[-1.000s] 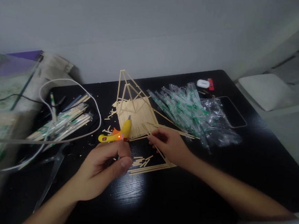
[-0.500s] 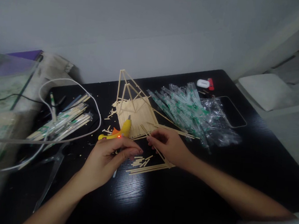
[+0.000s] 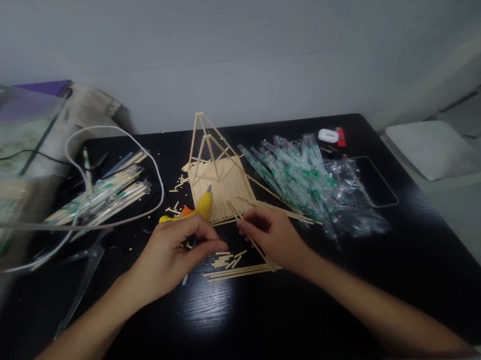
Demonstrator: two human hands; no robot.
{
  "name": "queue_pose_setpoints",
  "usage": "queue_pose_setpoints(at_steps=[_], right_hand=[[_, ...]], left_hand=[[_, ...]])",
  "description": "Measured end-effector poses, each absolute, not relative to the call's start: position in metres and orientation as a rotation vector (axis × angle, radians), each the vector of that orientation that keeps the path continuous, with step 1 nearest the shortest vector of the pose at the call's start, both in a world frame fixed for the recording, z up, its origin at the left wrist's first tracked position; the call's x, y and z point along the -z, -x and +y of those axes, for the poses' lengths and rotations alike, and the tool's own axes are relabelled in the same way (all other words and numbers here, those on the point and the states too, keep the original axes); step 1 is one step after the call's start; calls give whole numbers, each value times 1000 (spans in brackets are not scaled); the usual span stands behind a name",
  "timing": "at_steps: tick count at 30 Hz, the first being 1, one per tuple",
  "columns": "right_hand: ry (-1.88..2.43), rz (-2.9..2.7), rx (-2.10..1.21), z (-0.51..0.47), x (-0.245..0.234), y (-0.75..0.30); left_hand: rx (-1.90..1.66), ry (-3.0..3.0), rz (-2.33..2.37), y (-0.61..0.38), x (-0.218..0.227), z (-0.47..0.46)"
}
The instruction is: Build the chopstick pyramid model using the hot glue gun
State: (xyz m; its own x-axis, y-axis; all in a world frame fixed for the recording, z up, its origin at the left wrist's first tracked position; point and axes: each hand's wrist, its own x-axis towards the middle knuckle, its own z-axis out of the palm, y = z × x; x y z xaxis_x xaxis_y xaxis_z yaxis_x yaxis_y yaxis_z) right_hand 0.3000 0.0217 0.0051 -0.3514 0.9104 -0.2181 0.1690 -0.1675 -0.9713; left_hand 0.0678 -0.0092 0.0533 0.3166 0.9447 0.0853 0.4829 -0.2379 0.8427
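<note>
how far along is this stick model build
Done: a flat stick base with an upright triangular frame. In hand: the right hand pinches a long stick; the left hand curls beside the glue gun. Left: only that one frame stands; cut pieces and wrapped sticks lie loose.

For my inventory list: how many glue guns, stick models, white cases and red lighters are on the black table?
Glue gun: 1
Stick model: 1
White case: 1
Red lighter: 1
Total: 4
</note>
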Motion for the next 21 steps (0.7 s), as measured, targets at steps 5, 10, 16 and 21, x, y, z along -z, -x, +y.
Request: queue_pose_setpoints(at_steps=[5, 10, 16, 21], right_hand=[[1261, -1495, -1583, 22, -5, -300], [1267, -1491, -1605, 21, -7, -300], [1266, -1509, -1599, 20, -6, -299], [1267, -1519, -1604, 20, -8, -299]], left_hand=[[-780, -2010, 1342, -54, -53, -3], [-787, -2097, 1549, -35, -57, 7], [-804, -2215, 1808, -24, -67, 16], [-763, -2171, 1899, -16, -63, 21]])
